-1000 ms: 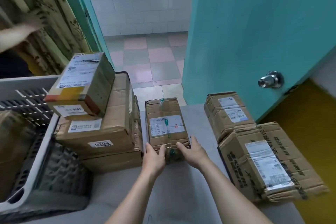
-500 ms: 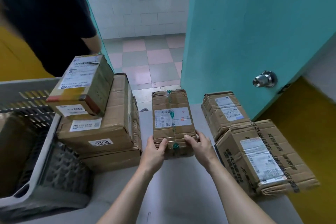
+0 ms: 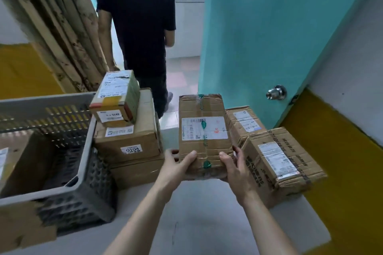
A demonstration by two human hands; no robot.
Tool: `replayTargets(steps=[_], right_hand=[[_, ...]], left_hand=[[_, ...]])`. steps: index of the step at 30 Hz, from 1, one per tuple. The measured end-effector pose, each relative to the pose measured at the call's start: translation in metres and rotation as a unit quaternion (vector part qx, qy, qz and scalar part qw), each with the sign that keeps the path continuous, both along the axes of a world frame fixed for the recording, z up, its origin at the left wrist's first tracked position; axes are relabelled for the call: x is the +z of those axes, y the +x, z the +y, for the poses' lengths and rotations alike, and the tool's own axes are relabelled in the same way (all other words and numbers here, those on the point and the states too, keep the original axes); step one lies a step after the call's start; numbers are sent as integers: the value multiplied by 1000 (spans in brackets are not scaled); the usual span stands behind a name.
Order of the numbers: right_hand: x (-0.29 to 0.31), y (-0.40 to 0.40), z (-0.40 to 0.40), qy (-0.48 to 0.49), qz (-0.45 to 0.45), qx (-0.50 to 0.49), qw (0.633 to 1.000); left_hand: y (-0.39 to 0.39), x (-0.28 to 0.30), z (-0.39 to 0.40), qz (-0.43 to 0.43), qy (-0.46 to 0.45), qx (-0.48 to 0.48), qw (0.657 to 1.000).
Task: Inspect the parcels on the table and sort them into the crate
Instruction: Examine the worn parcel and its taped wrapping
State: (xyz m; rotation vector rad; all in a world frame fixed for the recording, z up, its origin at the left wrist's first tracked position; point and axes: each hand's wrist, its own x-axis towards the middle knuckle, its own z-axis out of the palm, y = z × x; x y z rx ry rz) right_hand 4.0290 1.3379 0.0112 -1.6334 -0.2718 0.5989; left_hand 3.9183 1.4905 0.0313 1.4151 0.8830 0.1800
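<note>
While both hands, left hand (image 3: 176, 166) and right hand (image 3: 235, 168), wrap their fingers round the near end of the brown parcel (image 3: 204, 132), it sits lifted over the bench (image 3: 196, 213). Turn it slowly to check each side. Then carry it to the crate (image 3: 51, 109) at nine o'clock.

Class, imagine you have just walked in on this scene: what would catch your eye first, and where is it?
First, the taped cardboard parcel at centre, held up by its near end in the left hand and right hand. Next, the grey crate at lower left beside a stack of parcels. Behind, a person in a black shirt stands in the doorway by the turquoise door.
</note>
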Motion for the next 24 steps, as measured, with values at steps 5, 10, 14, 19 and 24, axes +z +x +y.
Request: replayTargets(steps=[5,10,14,19,24], right_hand=[[30,-59,-25,56,-16,-19,998],[48,-121,-46,52,-10,0,999],[60,-147,-54,34,21,23,999],[74,-175,-57,34,29,38,998],[78,-193,-61,49,22,36,998]], left_hand=[[-50,21,-12,-64,-64,-63,994],[-113,36,-25,-79,-30,-50,995],[-157,39,-34,-89,-1,-28,996],[-198,45,-47,-101,-12,-38,994],[-214,62,-31,-63,-14,-63,996]])
